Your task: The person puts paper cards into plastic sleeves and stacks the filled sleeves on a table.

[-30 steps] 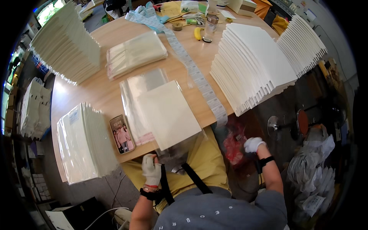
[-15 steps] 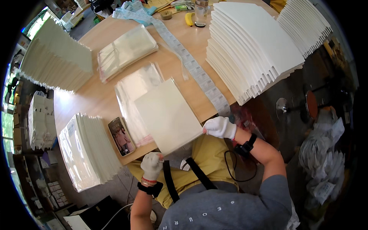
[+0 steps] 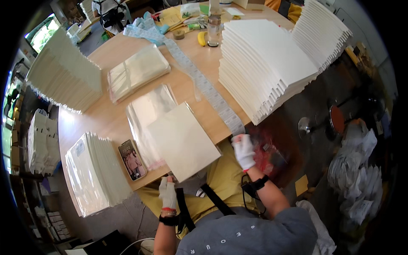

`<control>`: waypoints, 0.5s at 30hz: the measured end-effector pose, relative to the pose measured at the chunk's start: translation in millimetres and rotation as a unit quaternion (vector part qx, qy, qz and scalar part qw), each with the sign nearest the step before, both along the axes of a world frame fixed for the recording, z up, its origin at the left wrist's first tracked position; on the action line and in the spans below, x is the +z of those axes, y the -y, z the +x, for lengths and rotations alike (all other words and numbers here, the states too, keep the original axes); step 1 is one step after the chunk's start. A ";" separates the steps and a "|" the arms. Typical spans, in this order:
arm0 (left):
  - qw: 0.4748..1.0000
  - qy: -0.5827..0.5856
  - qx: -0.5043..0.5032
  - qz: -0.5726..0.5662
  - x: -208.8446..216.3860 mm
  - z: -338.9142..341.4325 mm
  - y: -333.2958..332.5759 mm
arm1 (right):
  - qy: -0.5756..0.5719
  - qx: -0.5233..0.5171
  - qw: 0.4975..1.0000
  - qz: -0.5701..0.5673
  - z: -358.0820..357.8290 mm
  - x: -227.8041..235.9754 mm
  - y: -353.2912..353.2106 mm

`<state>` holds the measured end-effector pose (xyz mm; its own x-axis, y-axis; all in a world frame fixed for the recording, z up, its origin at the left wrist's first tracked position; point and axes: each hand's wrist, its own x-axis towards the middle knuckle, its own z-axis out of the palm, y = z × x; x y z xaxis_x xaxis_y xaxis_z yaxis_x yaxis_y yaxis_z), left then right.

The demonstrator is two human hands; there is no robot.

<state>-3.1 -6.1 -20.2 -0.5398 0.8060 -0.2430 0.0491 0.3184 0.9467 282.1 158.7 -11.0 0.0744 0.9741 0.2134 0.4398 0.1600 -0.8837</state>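
Gloved hands well apart; left hand [image 3: 167, 191] just off the table's near edge, beside the board's lower corner, fingers partly curled, cannot tell if gripping anything; right hand [image 3: 243, 151] at the near end of the label strip [image 3: 214, 98], slightly blurred, cannot tell if pinching it; white board [image 3: 183, 142] lies tilted over clear plastic bags [image 3: 148, 114], its near corner past the edge of the table [image 3: 106, 124]; phone [image 3: 132, 159] left of bags; wrapped stack [image 3: 91, 174] beyond phone; tall board stack [image 3: 267, 63] right of strip.

Downward head-worn fisheye view
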 end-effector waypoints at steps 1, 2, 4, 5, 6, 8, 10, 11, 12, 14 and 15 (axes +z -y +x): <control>0.979 -0.200 0.021 0.042 17.1 7.1 -4.1 | 0.023 -0.052 0.998 0.032 19.5 -5.9 -9.5; 0.928 -0.364 0.021 0.080 42.8 11.0 -11.8 | 0.046 -0.108 0.991 0.058 39.8 -15.0 -15.7; 0.902 -0.412 -0.048 0.120 69.3 17.3 -24.0 | 0.193 -0.052 0.977 -0.070 59.7 -13.2 -29.3; 0.894 -0.418 -0.092 0.130 71.0 24.1 -34.3 | 0.227 0.003 0.957 -0.182 66.1 -12.2 -37.0; 0.885 -0.422 -0.135 0.144 72.8 33.8 -46.9 | 0.257 0.056 0.921 -0.288 72.9 -11.1 -43.1; 0.949 -0.189 -0.231 0.100 80.5 56.8 -69.1 | 0.276 0.084 0.933 -0.216 72.5 0.5 -40.5; 0.959 -0.037 -0.271 0.071 82.7 83.9 -93.6 | 0.212 0.114 0.958 -0.157 69.0 24.1 -31.1; 0.958 0.041 -0.276 0.057 77.1 96.3 -105.9 | 0.170 0.142 0.964 -0.147 66.1 40.6 -25.4; 0.947 0.175 -0.270 -0.007 72.4 108.1 -120.6 | 0.085 0.179 0.970 -0.143 63.0 61.0 -19.2; 0.861 0.428 -0.238 -0.137 67.9 126.1 -143.8 | 0.034 0.195 0.977 -0.085 59.4 76.8 -13.3; 0.860 0.432 -0.239 -0.130 66.3 134.4 -151.6 | 0.090 0.215 0.972 -0.015 62.8 80.4 -15.1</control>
<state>131.3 145.5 46.1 0.3107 0.7429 -0.5930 -0.4521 0.6642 0.5953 344.9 173.8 69.4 -0.3777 0.9126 0.1569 0.4860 0.3396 -0.8053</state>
